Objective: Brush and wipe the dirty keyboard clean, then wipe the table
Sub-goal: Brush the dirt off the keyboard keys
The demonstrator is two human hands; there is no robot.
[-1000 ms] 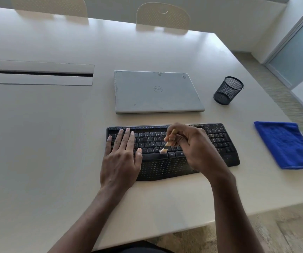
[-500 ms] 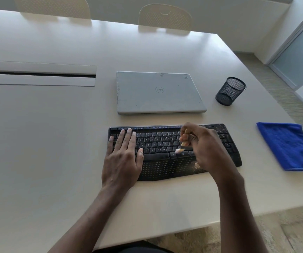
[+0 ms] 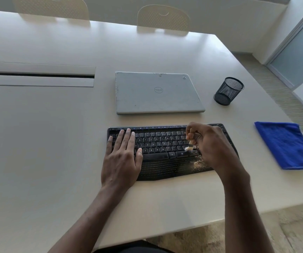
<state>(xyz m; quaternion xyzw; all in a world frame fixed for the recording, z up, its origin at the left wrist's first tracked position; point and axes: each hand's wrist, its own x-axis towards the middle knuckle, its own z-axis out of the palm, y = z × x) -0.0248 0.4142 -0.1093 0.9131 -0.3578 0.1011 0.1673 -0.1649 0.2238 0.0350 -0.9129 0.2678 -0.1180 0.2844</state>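
A black keyboard [image 3: 162, 143] with a dotted palm rest lies near the front edge of the white table [image 3: 37, 143]. Pale dust is scattered on the palm rest's right part and the keyboard's right end. My left hand [image 3: 122, 157] lies flat, fingers straight, on the keyboard's left keys. My right hand [image 3: 211, 147] grips a small brush [image 3: 188, 147]; its pale bristles touch the keys right of the middle. Most of the brush handle is hidden in my fist. A folded blue cloth [image 3: 287, 145] lies on the table to the right of the keyboard.
A shut grey laptop [image 3: 158, 93] lies just behind the keyboard. A black mesh cup [image 3: 228, 91] stands to its right. A cable slot [image 3: 37, 75] runs along the table at the left. Two chair backs [image 3: 163, 18] stand at the far edge.
My right hand has carried the brush to the right across the keys, from the middle toward the right end. More dust shows on the palm rest. My left hand has stayed put.
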